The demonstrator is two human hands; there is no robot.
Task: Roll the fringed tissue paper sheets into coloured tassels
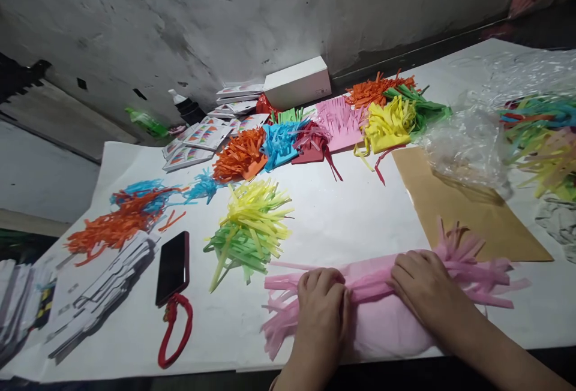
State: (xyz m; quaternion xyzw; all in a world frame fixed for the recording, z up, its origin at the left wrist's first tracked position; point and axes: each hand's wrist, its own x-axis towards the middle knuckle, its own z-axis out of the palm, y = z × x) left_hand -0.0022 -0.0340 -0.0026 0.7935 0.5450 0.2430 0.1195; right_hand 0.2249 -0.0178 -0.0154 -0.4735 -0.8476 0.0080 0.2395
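On the white worktop (351, 211), at five o'clock, the left hand (319, 298) and right hand (427, 289) curl their fingers (410, 264), seemingly pinching pink fringed paper (382, 325), spaced apart likely to keep its fold even.

A dark phone (173, 268) lies on the white-covered counter (351, 211), a looped red cord (175, 334) at its near end. Over by the grey wall (225, 13) I see printed cards (204, 138) piled near a long white box (297, 83). Off to the right, crumpled clear plastic (468, 145) overlaps a brown paper sheet (477, 223).
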